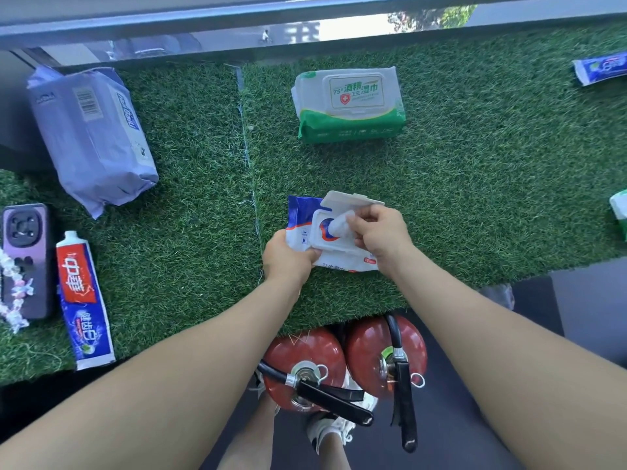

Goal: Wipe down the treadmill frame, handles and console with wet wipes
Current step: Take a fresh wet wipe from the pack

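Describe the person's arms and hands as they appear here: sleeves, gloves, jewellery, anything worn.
Both forearms are bare up to the frame's edge, with no sleeve showing. The left hand and right hand wear no gloves, and no watch, bracelet or ring is visible on them or on the wrists.

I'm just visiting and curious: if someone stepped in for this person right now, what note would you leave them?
Left hand grips the blue-and-white wipes pack on the turf shelf, steadying it.
Right hand: fingers pinch a wipe coming out of the opening; lid flipped up.
Spare green pack lies closed behind.
Done: pack opened.
Left: free the wipe, then all the wiping; no treadmill in view.
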Motion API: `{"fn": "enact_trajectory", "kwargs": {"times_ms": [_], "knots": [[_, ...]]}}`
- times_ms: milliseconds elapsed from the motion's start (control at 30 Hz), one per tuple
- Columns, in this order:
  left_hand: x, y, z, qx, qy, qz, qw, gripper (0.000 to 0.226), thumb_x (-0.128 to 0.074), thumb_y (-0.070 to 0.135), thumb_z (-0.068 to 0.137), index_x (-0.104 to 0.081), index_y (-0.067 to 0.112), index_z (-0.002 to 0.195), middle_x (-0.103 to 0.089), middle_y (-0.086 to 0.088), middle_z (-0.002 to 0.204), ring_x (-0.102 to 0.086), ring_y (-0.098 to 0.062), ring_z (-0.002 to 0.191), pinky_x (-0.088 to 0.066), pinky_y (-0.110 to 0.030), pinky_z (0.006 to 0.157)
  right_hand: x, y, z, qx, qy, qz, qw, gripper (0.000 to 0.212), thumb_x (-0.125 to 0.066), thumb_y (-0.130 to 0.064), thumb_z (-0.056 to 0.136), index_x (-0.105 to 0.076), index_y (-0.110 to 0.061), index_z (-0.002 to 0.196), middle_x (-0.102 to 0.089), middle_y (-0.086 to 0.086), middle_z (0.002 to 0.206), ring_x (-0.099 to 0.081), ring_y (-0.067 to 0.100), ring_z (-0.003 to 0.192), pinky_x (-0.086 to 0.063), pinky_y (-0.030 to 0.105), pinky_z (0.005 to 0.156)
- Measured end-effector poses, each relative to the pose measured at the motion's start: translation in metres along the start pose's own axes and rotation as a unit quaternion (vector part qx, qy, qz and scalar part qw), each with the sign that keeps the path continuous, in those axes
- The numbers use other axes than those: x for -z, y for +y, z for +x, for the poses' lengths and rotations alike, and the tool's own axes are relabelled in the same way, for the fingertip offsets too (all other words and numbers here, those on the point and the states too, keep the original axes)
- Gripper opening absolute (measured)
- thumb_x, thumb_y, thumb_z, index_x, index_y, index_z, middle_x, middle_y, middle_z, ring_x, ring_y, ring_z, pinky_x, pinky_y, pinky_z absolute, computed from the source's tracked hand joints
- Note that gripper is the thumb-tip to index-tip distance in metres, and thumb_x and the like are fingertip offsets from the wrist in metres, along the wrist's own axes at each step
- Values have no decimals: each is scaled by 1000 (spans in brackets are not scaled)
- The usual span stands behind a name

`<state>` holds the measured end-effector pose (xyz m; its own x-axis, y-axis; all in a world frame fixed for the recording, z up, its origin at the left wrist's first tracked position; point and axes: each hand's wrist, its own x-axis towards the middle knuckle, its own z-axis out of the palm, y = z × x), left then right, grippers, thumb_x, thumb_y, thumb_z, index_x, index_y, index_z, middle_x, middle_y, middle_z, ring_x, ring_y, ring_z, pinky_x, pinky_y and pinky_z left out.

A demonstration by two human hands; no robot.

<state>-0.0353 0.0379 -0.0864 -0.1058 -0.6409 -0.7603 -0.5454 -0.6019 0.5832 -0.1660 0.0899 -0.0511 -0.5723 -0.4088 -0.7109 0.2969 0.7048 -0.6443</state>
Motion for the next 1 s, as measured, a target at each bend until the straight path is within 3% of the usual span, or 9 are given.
{"fn": "enact_trajectory", "kwargs": {"times_ms": [100,200,467,600,700,833,933,1000], "knots": [[-1,1,-3,1,12,10,1000,34,-79,4,68,-58,24,87,-68,-5,94,-66,-27,88,-55,-45,83,-1,1,-5,33,-11,6,999,20,-66,-3,84,-56,-16,73,-57,1,71,-49,13,62,-43,27,60],[-2,4,-3,6,19,16,1000,33,-79,4,67,-59,22,87,-68,-6,93,-66,-28,87,-56,-45,81,1,1,-11,33,-8,125,992,21,-63,-1,87,-56,-16,74,-55,0,69,-49,10,62,-41,18,52],[-16,25,-15,37,70,24,997,24,-73,0,73,-59,11,89,-65,-10,94,-64,-27,86,-58,-42,78,18,0,-28,49,13,260,964,25,-57,1,90,-50,-14,72,-56,-12,49,-46,0,44,-39,16,48],[-18,21,-20,58,93,13,994,21,-69,-1,73,-62,8,91,-66,-12,95,-64,-28,83,-58,-43,76,21,-3,-32,55,21,280,958,25,-56,1,91,-50,-15,73,-57,1,67,-49,12,64,-41,22,59],[-22,17,-22,57,102,15,993,21,-67,-2,74,-62,8,91,-65,-10,94,-62,-26,82,-57,-40,77,20,-3,-37,47,35,296,953,22,-52,1,94,-49,-14,77,-56,4,73,-49,12,65,-41,23,57],[-19,14,-25,67,117,11,991,25,-66,-5,73,-57,10,91,-65,-14,103,-63,-28,88,-57,-42,78,31,-5,-39,30,77,315,946,15,-52,-7,95,-51,-16,83,-58,5,80,-52,16,69,-47,35,65],[-19,18,-33,58,85,50,993,43,-72,6,76,-50,6,113,-58,-14,118,-58,-30,105,-50,-37,88,43,-8,-44,43,82,254,963,15,-55,-8,94,-51,-16,81,-56,5,78,-50,20,74,-43,36,65],[-18,27,-44,63,68,97,991,62,-72,17,81,-36,4,131,-42,-17,136,-48,-33,120,-41,-38,96,48,-6,-50,43,72,226,970,16,-56,-7,93,-52,-16,80,-56,4,77,-50,19,70,-42,30,57]]}}
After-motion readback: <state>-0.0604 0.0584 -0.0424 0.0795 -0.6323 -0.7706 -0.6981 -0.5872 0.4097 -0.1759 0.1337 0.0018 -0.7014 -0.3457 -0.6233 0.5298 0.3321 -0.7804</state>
